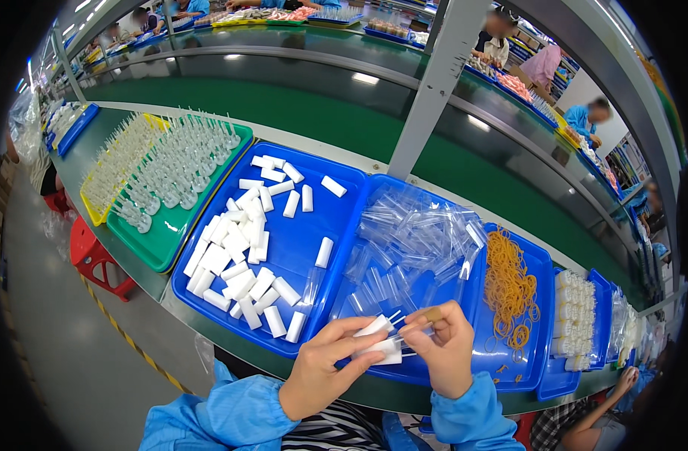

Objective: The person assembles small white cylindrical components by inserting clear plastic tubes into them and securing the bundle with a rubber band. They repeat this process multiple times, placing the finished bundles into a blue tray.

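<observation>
My left hand (325,368) grips a few white plastic tubes (378,338) with thin rods sticking out of their upper ends. My right hand (443,347) pinches one of those rods or a clear piece at the tubes' top end; a bandage wraps one fingertip. Both hands hover over the near edge of a blue tray (441,372) that holds a heap of clear plastic tubes (411,244). Left of it, another blue tray (299,233) carries several loose white tubes (235,263).
A blue tray with orange rubber bands (509,289) lies to the right, then bundled white tubes (575,319). Green (160,248) and yellow (96,214) trays of clear spiked parts stand at left. A green conveyor belt (336,120) runs behind, crossed by a grey post (434,90). Other workers sit around; a red stool (92,255) stands at left.
</observation>
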### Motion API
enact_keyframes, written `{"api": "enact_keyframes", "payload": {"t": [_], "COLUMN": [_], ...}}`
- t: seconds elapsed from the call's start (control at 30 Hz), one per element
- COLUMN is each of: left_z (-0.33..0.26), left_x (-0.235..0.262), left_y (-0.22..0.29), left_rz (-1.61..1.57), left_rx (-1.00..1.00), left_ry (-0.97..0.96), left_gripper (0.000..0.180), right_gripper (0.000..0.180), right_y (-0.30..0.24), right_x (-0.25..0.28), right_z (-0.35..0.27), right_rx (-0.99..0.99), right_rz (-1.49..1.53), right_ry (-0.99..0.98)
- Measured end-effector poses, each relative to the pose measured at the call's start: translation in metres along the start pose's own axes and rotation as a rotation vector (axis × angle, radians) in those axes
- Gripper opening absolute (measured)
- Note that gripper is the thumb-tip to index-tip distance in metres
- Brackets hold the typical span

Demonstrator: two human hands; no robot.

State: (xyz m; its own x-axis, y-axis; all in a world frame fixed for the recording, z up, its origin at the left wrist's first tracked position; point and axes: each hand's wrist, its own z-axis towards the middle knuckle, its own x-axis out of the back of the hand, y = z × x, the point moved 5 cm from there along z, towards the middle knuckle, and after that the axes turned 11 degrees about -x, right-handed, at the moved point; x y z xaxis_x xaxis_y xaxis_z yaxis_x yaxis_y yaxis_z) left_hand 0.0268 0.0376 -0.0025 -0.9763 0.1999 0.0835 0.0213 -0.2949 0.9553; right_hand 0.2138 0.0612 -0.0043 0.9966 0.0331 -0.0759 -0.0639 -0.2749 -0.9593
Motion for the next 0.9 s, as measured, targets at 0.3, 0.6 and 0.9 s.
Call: {"api": "enact_keyframes", "payload": {"t": [0.3, 0.6, 0.9], "left_z": [-0.007, -0.006, -0.002], "left_x": [0.004, -0.002, 0.004], "left_y": [-0.014, -0.002, 0.003], "left_rz": [-0.301, 0.068, 0.187], "left_rx": [0.106, 0.028, -0.048], "left_ry": [-0.019, 0.011, 0.019], "left_gripper": [0.029, 0.029, 0.021], "right_gripper": [0.037, 0.037, 0.038], "right_y": [-0.013, 0.000, -0.001], "right_x": [0.001, -0.003, -0.004], "right_z": [-0.010, -0.009, -0.014], "right_rx": [0.298, 0.157, 0.171], "right_rz": [-0.163, -0.083, -0.117], "right_ry": [0.083, 0.053, 0.077]}}
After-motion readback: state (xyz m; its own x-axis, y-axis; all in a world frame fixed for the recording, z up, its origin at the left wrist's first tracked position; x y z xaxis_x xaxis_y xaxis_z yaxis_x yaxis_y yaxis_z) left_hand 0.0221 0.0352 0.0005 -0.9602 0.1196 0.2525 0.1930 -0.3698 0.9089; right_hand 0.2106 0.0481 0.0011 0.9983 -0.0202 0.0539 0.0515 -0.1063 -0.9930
